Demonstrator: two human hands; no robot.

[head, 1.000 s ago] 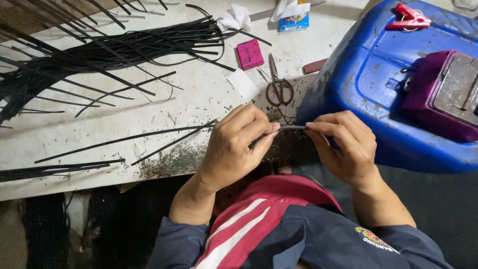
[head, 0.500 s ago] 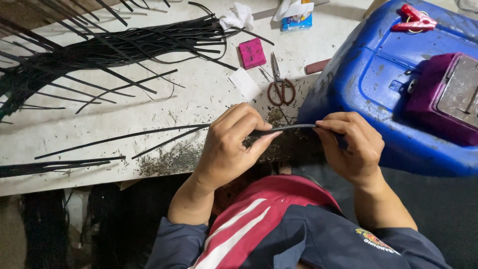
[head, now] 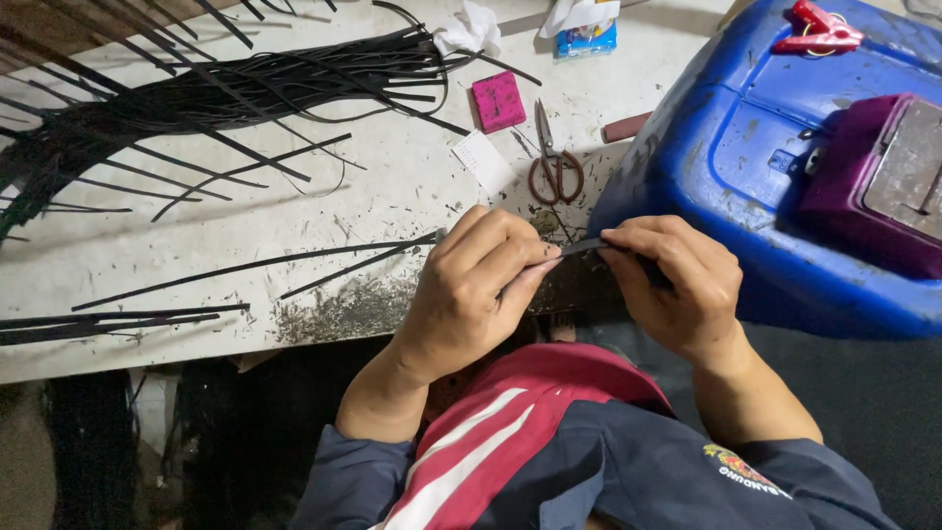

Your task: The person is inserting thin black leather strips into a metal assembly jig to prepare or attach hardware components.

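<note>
Two hands pinch one thin black strip at the edge of the surface (head: 294, 211).

A heap of black strips (head: 196, 98) lies far left. The left hand (head: 471, 294) and right hand (head: 677, 285) close their fingers on the single black strip (head: 581, 245) between them. Beyond lie one pink pad (head: 498, 100), one pair of scissors (head: 554, 162), and one blue drum (head: 775, 186) at right.

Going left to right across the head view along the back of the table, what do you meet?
Heap of black strips → pink square pad → scissors → blue plastic drum → purple box.
</note>
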